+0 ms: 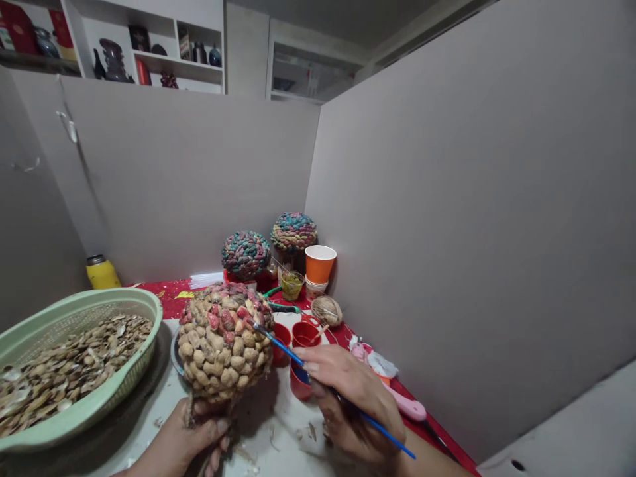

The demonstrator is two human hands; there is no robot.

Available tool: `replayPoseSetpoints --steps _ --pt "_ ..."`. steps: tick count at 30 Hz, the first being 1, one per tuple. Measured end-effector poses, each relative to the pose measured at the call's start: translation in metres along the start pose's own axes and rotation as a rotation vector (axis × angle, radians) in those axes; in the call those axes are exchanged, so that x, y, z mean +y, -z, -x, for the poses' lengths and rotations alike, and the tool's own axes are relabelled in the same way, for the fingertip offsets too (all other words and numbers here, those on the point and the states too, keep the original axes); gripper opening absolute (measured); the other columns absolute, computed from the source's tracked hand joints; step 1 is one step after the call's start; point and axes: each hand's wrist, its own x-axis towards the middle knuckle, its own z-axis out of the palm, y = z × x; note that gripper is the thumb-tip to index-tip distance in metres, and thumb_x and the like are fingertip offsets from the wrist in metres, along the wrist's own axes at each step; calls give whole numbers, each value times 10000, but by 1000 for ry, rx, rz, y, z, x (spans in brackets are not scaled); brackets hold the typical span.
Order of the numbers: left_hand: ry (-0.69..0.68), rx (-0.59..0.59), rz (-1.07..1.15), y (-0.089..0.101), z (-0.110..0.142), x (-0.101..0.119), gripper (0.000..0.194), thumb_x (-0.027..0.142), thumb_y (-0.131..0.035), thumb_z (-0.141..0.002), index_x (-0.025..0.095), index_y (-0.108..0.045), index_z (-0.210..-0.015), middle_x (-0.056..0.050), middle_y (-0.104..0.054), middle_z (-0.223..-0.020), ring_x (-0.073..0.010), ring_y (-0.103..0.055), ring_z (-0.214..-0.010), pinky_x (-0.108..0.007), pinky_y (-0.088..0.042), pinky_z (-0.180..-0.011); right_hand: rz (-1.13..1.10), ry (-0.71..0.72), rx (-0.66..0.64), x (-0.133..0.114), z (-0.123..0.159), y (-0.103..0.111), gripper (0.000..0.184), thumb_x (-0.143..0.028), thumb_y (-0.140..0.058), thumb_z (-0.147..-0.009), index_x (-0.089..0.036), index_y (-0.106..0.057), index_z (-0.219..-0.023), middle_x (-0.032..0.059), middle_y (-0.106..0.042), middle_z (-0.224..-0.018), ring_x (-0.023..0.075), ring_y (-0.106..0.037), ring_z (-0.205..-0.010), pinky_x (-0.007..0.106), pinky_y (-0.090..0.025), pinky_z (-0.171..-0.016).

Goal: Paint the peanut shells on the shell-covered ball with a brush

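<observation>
A: Your right hand (355, 404) pinches a blue brush (328, 384), tip on the shell ball (224, 341), upper right side.
B: Left?
A: Your left hand (186, 440) is clenched round the ball's stem underneath. Ball sits near centre.
B: Around it?
A: Red cups (304, 334) just right of it, green basket (124, 381) of shells left, orange cup (319, 264) and two painted balls (268, 245) far.

The left side is blocked by a green basket (74, 371); red cups (304, 334) and an orange cup (320, 264) crowd the right. Open tabletop (278, 430) is left between the hands.
</observation>
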Motion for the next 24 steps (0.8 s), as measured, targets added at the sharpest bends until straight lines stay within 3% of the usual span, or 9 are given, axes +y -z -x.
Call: replayPoseSetpoints --steps 7,13,19,24 --pt "-13 18 68 3 -3 -4 509 571 -914 -621 126 -669 -616 9 -626 -498 -58 -523 -341 -166 -417 -373 -4 7 -12 -1 4 4 253 -51 -509 -938 -135 -642 -1136 140 -803 -937 212 -795 -915 321 -662 -793" --pt "-30 10 26 -2 1 1 517 590 -912 -609 132 -675 -651 -11 -672 -569 -66 -542 -363 -178 -435 -382 38 39 13 1 3 9 247 -57 -509 -953 -129 -642 -1148 152 -810 -956 203 -797 -945 293 -655 -829" --pt "-6 17 20 -3 2 3 520 592 -913 -602 135 -669 -644 -21 -676 -572 -73 -540 -365 -181 -404 -369 31 -2 23 -2 7 11 360 -49 -539 -924 -172 -628 -1251 119 -816 -1000 232 -804 -925 350 -673 -799" --pt "-9 -32 1 3 -1 -3 525 599 -904 -612 136 -661 -649 -19 -668 -569 -79 -543 -371 -191 -421 -385 9 38 14 -5 4 7 278 -77 -488 -974 -140 -629 -1205 146 -811 -982 204 -798 -944 319 -657 -829"
